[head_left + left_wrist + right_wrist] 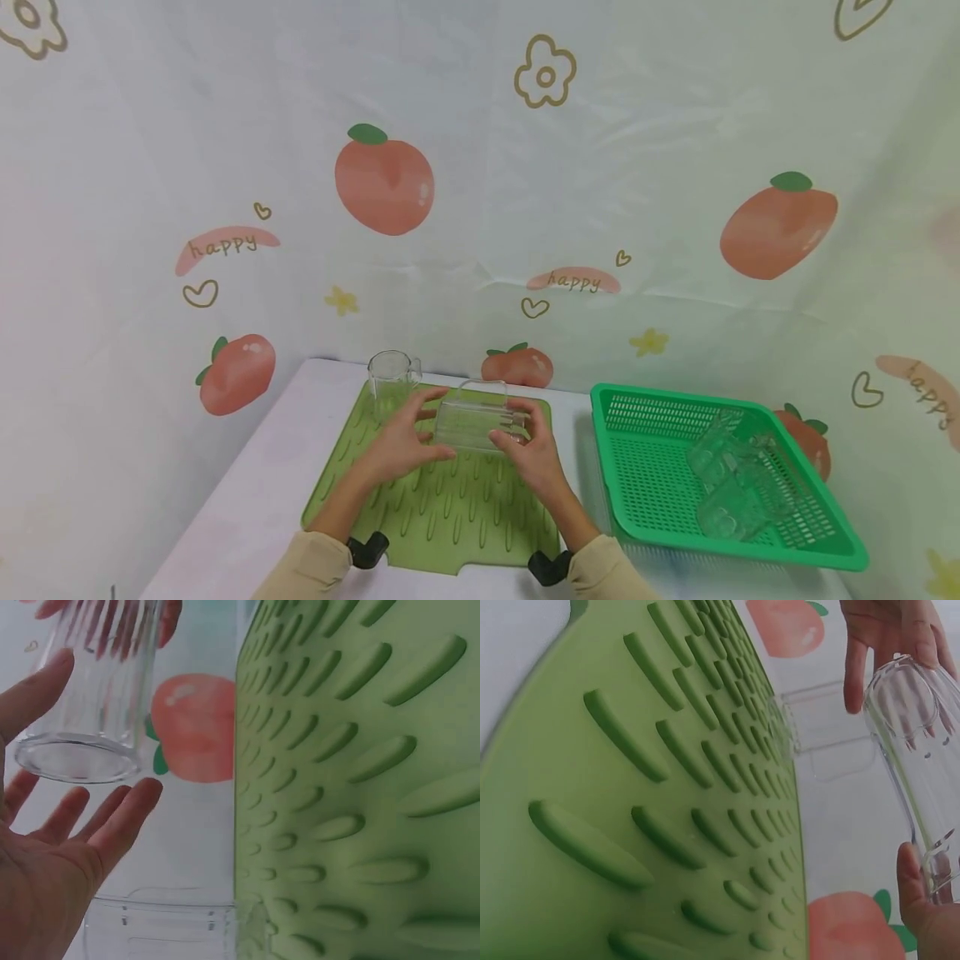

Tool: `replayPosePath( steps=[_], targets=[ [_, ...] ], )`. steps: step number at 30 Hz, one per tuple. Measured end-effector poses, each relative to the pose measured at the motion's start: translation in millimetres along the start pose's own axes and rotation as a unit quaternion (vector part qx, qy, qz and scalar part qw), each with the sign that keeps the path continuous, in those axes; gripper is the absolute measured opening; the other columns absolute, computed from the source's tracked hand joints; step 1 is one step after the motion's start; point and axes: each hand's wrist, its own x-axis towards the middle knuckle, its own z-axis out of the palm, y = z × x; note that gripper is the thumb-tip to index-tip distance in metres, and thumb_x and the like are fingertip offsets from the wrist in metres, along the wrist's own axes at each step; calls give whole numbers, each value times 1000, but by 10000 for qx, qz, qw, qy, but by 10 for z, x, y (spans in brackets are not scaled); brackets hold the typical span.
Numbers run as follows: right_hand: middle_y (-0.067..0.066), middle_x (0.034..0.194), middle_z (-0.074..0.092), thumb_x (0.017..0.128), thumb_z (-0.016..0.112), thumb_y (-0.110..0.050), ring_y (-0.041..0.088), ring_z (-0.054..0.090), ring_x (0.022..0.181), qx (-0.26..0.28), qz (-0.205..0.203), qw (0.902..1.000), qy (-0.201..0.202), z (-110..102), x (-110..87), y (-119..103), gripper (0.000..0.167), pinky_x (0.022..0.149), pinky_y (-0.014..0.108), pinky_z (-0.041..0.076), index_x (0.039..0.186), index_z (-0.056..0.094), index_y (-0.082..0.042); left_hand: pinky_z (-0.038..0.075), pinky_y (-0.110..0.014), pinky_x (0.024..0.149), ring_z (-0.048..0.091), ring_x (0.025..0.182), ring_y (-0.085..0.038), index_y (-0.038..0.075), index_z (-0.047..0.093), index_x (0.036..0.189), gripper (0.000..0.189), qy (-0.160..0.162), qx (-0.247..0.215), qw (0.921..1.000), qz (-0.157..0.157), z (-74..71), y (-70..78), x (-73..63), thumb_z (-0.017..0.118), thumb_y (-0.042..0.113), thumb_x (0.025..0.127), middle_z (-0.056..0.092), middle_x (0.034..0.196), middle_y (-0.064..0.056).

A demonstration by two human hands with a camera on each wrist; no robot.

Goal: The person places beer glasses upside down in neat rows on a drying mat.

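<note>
A clear glass mug point(472, 427) is held on its side over the green ridged mat point(450, 517), its handle on the far side. My right hand point(534, 450) grips one end, thumb on the near side and fingers behind. At the other end, my left hand point(401, 442) is spread around the mug, thumb and fingers wide apart. In the left wrist view, that hand's fingers point(131, 814) are extended by the round end of the mug point(90, 720). Another glass mug point(390, 387) stands at the mat's back left corner.
A green plastic basket point(617, 504) sits to the right of the mat, with several clear glass mugs point(727, 510) lying in its right part. A white fruit-print curtain point(465, 208) hangs behind the white table point(247, 508).
</note>
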Motion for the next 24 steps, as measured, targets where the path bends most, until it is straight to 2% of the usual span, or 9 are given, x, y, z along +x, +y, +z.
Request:
replayPosePath(
  steps=[4,8,12,15,18,21,22,24],
  targets=[
    [23,140,48,95,69,0,8,60,113,-18,-202,9998,13,28,5,7,53,87,22,58,142,44,-2,53,-53,105,38,147,-45,26,39,153,88,-74,-311,9995,-72,10,-36,1,88,14,81,31,163,-9],
    [22,137,50,94,69,-1,7,59,110,16,-97,9999,96,52,5,5,52,86,21,57,140,45,-2,59,-42,92,47,137,-45,25,42,150,83,-63,-496,9987,-72,16,-43,3,86,10,82,35,158,-11],
    [19,139,51,95,70,-4,8,60,111,-148,8,9997,218,61,5,5,50,88,21,57,140,48,-4,63,-35,83,56,126,-42,21,44,148,80,25,-544,9985,65,18,-44,16,85,7,81,40,153,-13],
    [17,142,52,95,72,-9,17,61,117,-441,27,9987,249,61,8,-2,51,91,24,57,141,50,-8,63,-33,79,57,123,-42,20,45,147,79,110,-514,9985,182,10,-37,13,85,6,80,42,151,-14],
    [14,142,56,93,76,-16,27,60,125,-1015,-128,9942,338,58,-2,-32,54,97,33,56,141,53,-11,63,-34,79,56,125,-43,20,46,146,77,141,-425,9987,255,0,-25,5,85,6,81,42,150,-13],
    [13,139,58,88,81,-21,30,57,130,-1915,-756,9776,445,51,-10,-77,60,100,45,55,141,55,-9,62,-36,83,55,127,-42,20,46,146,75,257,-75,9991,328,-12,-3,-2,86,12,82,43,147,-12],
    [13,138,59,86,83,-21,30,58,128,-2236,-1057,9679,452,50,-11,-92,63,99,48,55,140,56,-7,61,-37,85,55,127,-41,21,46,146,75,312,33,9990,330,-17,6,-3,86,14,83,43,147,-12],
    [13,135,59,79,88,-21,31,57,125,-2872,-1764,9406,421,49,-6,-112,67,96,49,55,137,57,-3,60,-38,87,55,126,-40,21,46,146,74,432,264,9982,331,-27,25,-5,86,18,83,43,145,-11]
  ],
)
